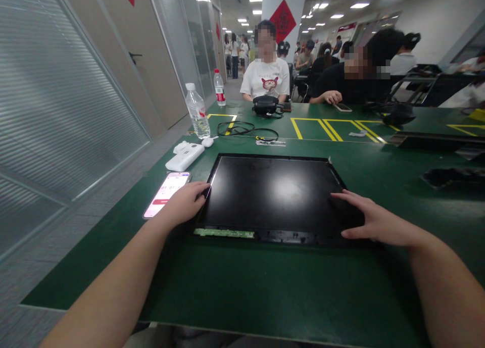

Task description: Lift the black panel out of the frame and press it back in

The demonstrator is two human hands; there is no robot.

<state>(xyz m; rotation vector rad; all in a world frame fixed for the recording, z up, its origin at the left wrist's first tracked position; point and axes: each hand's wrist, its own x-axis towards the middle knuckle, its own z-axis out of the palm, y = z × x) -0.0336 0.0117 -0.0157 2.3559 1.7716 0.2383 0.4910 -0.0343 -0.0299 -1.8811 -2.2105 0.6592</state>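
A black flat display panel point(273, 194) lies on the green table, its dark screen facing up and reflecting a light. Along its near edge runs a narrow green circuit board point(223, 233), toward the left. My left hand point(187, 201) rests at the panel's left edge, fingers stretched out and fingertips touching the frame. Over the right edge is my right hand point(366, 219), with fingers spread and the thumb apart; I cannot tell how firmly it touches the panel. A small light tab point(329, 160) sticks up at the far right corner.
Left of the panel lie a lit phone point(166, 194) and a white device point(185, 157). Two water bottles point(197, 113) stand behind them. A black cable point(242, 129) and a black headset point(265, 105) lie beyond. Dark strips point(435, 143) are at right. Two people sit opposite.
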